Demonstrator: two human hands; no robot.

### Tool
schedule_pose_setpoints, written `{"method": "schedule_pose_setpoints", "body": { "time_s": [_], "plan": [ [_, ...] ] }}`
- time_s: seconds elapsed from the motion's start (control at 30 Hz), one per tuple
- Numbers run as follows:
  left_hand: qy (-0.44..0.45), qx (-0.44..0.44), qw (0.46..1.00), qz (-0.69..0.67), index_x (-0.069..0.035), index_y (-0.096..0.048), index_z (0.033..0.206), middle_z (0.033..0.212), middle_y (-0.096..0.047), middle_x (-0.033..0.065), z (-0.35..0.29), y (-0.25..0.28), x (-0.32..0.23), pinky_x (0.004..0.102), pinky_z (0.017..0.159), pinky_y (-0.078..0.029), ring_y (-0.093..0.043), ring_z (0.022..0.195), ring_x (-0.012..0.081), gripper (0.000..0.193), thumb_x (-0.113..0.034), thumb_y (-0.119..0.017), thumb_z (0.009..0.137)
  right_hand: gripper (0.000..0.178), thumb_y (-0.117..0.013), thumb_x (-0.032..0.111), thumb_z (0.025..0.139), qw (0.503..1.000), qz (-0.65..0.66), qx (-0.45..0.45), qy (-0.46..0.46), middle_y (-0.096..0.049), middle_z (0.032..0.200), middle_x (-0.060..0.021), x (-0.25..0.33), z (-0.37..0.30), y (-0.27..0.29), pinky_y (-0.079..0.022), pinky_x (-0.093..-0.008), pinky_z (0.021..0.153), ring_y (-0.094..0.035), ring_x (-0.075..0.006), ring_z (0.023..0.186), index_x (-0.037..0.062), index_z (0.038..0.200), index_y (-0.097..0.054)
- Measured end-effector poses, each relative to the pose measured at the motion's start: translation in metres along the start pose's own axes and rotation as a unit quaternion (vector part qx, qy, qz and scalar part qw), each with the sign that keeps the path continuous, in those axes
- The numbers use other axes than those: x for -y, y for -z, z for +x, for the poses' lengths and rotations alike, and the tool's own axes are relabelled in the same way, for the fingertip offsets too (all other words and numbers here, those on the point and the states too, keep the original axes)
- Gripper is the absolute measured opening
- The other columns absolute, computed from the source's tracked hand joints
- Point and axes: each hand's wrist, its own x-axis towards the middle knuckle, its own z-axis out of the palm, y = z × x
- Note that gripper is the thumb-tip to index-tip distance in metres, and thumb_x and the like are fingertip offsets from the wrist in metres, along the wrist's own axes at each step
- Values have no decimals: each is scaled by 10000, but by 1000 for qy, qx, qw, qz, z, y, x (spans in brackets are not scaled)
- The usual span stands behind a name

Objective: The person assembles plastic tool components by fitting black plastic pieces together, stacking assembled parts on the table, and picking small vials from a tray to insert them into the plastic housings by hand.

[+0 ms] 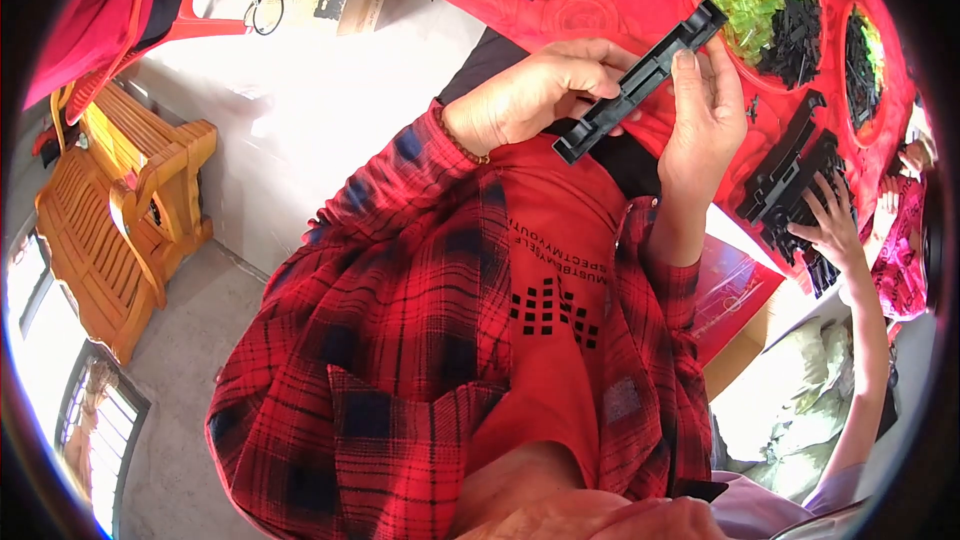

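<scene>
Rose-patterned red tablecloth [590,10], upper right | left hand [535,92] and right hand [708,112] grip black plastic rail [648,76] | apparently handling or checking; next move likely needs steady support

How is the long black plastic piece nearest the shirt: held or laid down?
Held: left hand and right hand both grip the long black plastic piece.
</scene>
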Motion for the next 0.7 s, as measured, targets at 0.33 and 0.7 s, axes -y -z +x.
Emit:
{"method": "schedule_pose_setpoints", "body": {
  "time_s": [0.33,0.7],
  "plan": [
    [47,-47,942,329,-59,-595,1287,843,-633,-21,-14,2,-23,203,707,-477,-578,777,40,328,-184,-572,985,698,-748,152,889,961,-231,13,152,-551,1220,-177,24,2,11,-451,-327,942,-519,-185,1143,-60,1441,-377],
    [7,120,952,282,-21,-347,1495,1295,-603,182,-21,26,-96,327,885,-543,-654,1070,234,799,-561,-547,941,373,-789,87,742,866,-406,238,171,-649,976,-142,55,-3,38,-481,-368,849,-618,-304,934,-16,1079,-665]
  ]
}}
